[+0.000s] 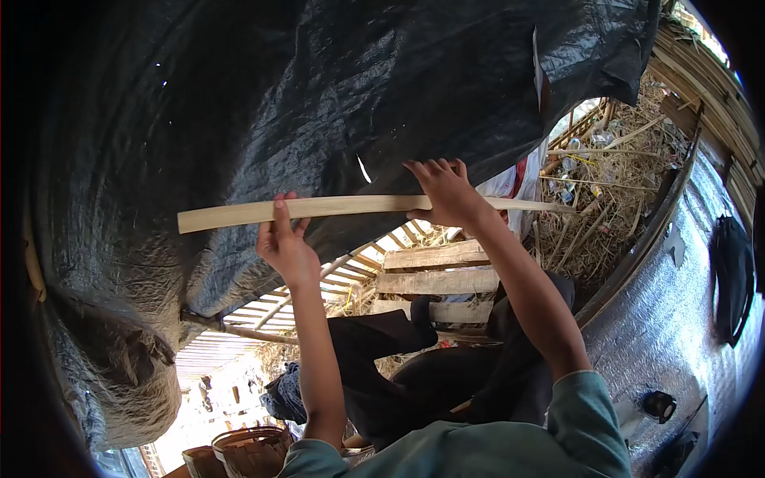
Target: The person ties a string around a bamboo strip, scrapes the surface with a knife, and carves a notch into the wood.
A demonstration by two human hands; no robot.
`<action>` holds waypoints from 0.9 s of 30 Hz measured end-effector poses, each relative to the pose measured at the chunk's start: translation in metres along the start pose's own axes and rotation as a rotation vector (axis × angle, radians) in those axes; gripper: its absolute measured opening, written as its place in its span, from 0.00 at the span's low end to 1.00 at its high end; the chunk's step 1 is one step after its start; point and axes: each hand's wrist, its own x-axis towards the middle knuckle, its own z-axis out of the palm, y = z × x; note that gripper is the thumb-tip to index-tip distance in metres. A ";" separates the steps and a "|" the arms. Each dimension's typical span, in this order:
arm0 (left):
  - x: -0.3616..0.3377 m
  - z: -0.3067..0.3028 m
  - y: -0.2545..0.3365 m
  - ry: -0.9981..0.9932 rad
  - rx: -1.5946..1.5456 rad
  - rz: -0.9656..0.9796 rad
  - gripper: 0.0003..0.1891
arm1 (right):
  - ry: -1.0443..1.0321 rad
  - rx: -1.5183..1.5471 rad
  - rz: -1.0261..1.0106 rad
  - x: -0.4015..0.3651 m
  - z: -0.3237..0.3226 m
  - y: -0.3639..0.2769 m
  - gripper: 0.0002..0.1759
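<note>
A long, flat, pale strip, apparently bamboo (351, 206), stretches almost level across the middle of the view, bowed slightly upward. My left hand (288, 248) pinches it from below, a little in from its broad left end. Farther right, my right hand (450, 195) grips the same strip, with the fingers above and the thumb beneath. Part of the strip is hidden behind that hand, and its narrower tail runs on to the right over the straw. Both arms are raised, holding the strip in the air in front of a black plastic sheet (319, 103).
Wooden planks (437, 282) lie beyond my dark-clothed legs. Dry straw (606, 199) with litter covers the ground at right, beside a shiny silver sheet (653, 319). A black bag (731, 275) hangs there. Woven baskets (251, 452) stand lower left, near a slatted bamboo structure (231, 331).
</note>
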 end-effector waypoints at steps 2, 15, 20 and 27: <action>0.014 -0.013 0.019 0.021 0.023 0.045 0.12 | -0.196 0.049 0.025 -0.006 0.005 0.025 0.41; 0.046 -0.036 0.076 0.015 0.102 0.161 0.16 | -0.284 0.551 -0.037 0.003 0.014 0.004 0.11; 0.042 -0.035 0.067 0.006 0.085 0.140 0.15 | -0.232 0.409 -0.057 0.000 0.017 0.000 0.10; 0.042 -0.036 0.063 -0.047 0.023 0.088 0.16 | -0.230 0.442 -0.099 0.002 0.026 0.016 0.09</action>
